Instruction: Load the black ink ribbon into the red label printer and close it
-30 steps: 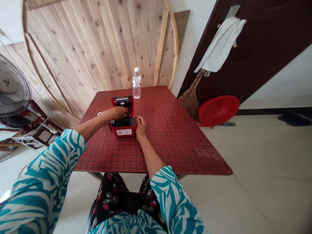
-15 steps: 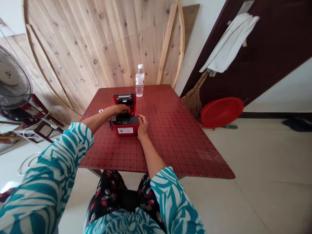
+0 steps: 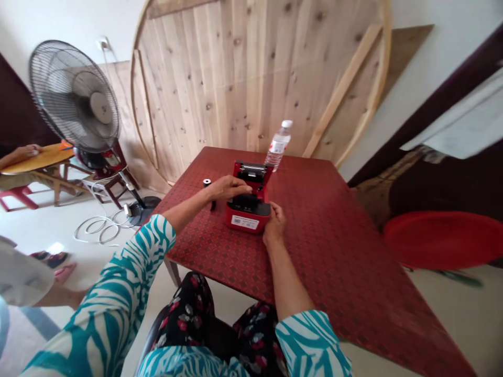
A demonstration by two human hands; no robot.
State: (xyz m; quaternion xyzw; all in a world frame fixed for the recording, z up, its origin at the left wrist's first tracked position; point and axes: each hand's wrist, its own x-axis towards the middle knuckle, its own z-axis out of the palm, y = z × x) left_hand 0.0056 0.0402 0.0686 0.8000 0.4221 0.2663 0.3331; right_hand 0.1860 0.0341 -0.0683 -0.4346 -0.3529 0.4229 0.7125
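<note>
Red thermal printer (image 3: 247, 221), lid (image 3: 251, 171) raised, is found clamped at its corner by the right grip (image 3: 275, 224), the left grip (image 3: 227, 187) being laid open over its bay (image 3: 248, 205).

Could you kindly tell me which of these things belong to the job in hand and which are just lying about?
Part of the job:
printer
small roll

Lying about:
bottle
fan
broom
red basin
</note>
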